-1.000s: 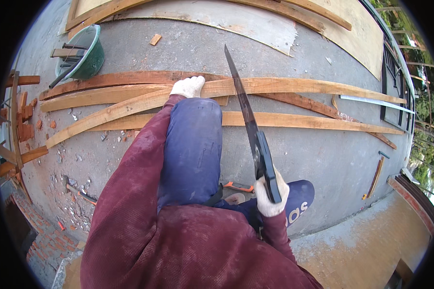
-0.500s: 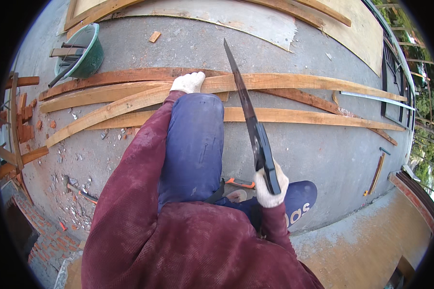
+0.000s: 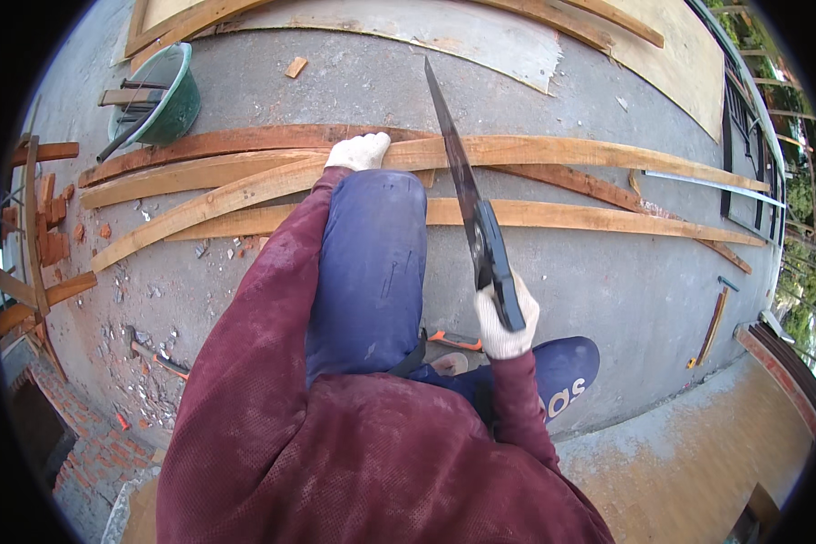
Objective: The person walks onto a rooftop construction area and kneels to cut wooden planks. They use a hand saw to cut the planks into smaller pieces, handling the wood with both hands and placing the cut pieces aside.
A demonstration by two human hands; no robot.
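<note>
My right hand (image 3: 508,319), in a white knit glove, grips the dark handle of a handsaw (image 3: 461,177). The long blade points away from me and crosses a light wooden board (image 3: 571,151); the teeth are too fine to make out. Fingers curled, my gloved left hand (image 3: 360,152) holds that same board, left of the blade and just beyond my raised knee. Beneath and beside the board lie other lengths of timber, among them a reddish plank (image 3: 218,141) and a pale one (image 3: 526,214) nearer me.
A green bucket (image 3: 179,107) of tools stands at the far left. A hammer (image 3: 154,359) lies among rubble on the left, and an orange-and-black handle (image 3: 455,341) by my foot. On the right is another long-handled tool (image 3: 712,322). Plywood sheets (image 3: 480,41) lie beyond the timber.
My right hand has pushed the handsaw forward, away from me, so its handle sits closer to the boards. The left hand stays on the board. The whole view has shifted slightly.
</note>
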